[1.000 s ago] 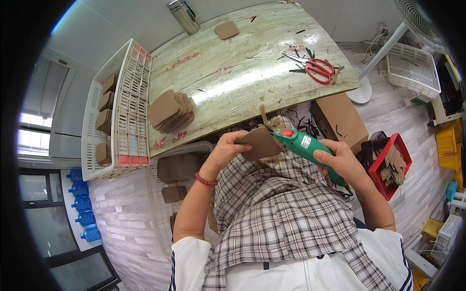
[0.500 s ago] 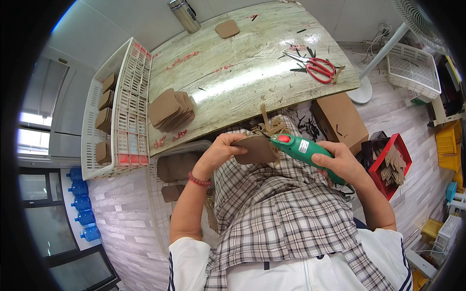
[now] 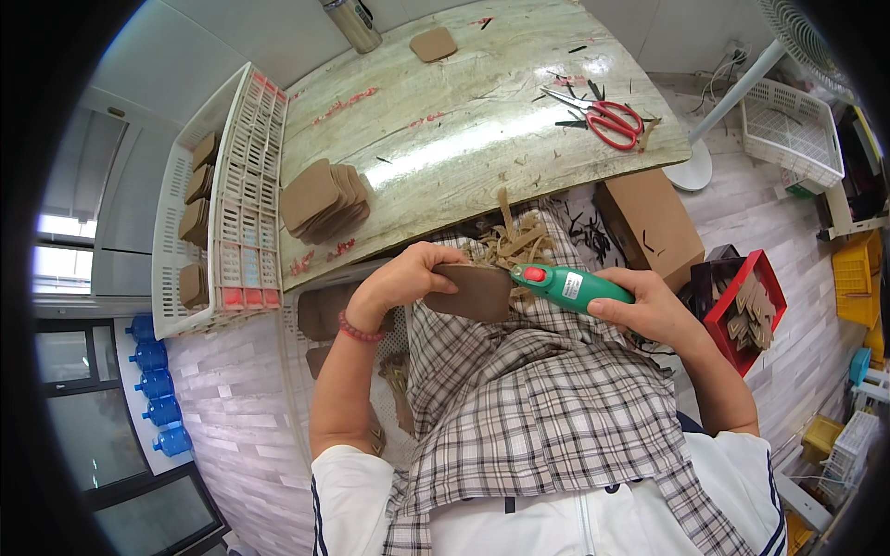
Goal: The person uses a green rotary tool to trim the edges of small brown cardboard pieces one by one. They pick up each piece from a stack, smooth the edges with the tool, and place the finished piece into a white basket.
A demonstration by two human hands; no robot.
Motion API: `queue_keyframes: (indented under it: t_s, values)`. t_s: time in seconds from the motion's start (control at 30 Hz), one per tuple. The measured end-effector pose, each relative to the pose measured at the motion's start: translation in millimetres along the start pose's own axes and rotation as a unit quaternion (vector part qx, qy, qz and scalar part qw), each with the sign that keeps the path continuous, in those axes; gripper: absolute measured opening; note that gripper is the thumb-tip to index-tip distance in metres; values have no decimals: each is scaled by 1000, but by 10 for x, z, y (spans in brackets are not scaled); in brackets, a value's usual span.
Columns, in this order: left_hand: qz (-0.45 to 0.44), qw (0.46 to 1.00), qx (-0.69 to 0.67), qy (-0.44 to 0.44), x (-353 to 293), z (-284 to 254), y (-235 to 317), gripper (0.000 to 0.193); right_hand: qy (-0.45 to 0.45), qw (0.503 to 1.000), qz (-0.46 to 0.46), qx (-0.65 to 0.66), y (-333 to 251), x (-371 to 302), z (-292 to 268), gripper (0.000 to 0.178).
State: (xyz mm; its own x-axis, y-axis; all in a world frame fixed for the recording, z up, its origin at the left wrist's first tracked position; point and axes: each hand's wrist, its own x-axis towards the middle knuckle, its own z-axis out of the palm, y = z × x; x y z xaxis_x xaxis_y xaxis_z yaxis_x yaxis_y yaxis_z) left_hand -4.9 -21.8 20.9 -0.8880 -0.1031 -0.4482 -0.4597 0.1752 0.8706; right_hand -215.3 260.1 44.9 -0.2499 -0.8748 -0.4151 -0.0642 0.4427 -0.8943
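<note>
Left hand (image 3: 408, 280) pinching brown round-cornered flat panel (image 3: 470, 295) above checked fabric apron (image 3: 528, 408), right hand (image 3: 642, 303) wrapped round green handheld tool (image 3: 564, 285) with red switch (image 3: 535, 274), tool tip (image 3: 516, 271) at panel's right edge, contact not discernible

Beyond the left fingers (image 3: 447, 252) spreads a table (image 3: 408, 93) with a scuffed, pale wood-grain top, a bright streak of reflected light across its middle. Pale panelled walls (image 3: 260, 32) stand farther out. Well to the left of those fingers a window (image 3: 63, 255) glows white; dark-framed glass panes (image 3: 69, 412) lie left and nearer the body. Greyish plank flooring (image 3: 236, 417) shows to either side, and a standing fan (image 3: 807, 46) rises beyond the right fingers (image 3: 608, 308), farther right.
</note>
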Motion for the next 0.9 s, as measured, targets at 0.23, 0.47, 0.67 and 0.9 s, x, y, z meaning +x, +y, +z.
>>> queue_keyframes:
  t_s: [0.23, 0.47, 0.67, 0.9]
  values:
    - [0, 993, -52, 104, -20, 21, 6, 21, -3, 1000, 10, -7, -29, 12, 55, 43]
    - [81, 941, -256, 207, -26, 117, -164, 15, 14, 1000, 4, 11, 85, 20, 87, 42]
    - [74, 942, -266, 191, 25, 224, -121, 17, 28, 999, -14, 10, 98, 48, 145, 41]
    - [67, 956, -233, 167, 60, 298, -67, 15, 28, 999, -13, 9, 22, 63, 173, 41]
